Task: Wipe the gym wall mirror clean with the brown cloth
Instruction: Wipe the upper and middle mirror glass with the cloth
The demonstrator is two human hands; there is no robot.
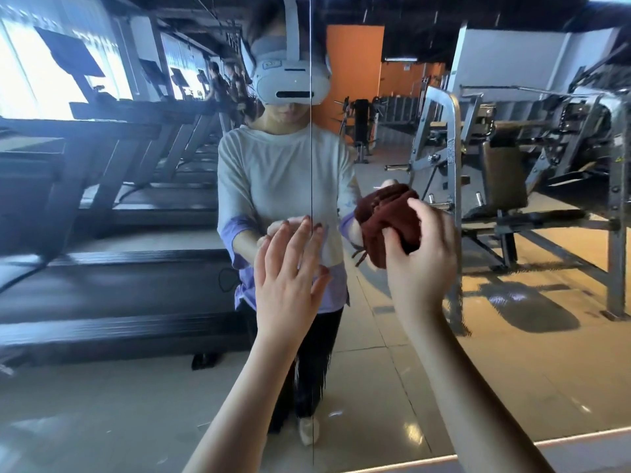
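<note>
– So, where's the brown cloth [386,216]?
– Bunched in the right hand [423,254], fingers [418,213] curled round it. The wad meets its own reflection, so it looks pressed on the mirror [136,199], just right of the seam [311,148].
– Left hand [290,271]?
– Holds nothing. Fingers straight, slightly apart, tips touching the glass at the seam.
– Risks?
– Three, as a guess. The wad is tight, so the contact patch is small: likely streaks and missed strips unless it gets flattened. Loose threads [360,257] hang off the cloth's lower edge: they could drag lint over the glass or snag in the seam. Bare fingertips on the glass would leave prints on the surface being cleaned.
– Counts?
– One cloth. Two hands. One mirror wall, two panels showing, one seam between them. Reflected only: one person [273,172] wearing one headset [292,80], a row of treadmills [119,165] (number unclear), weight machines [495,158] at right.
</note>
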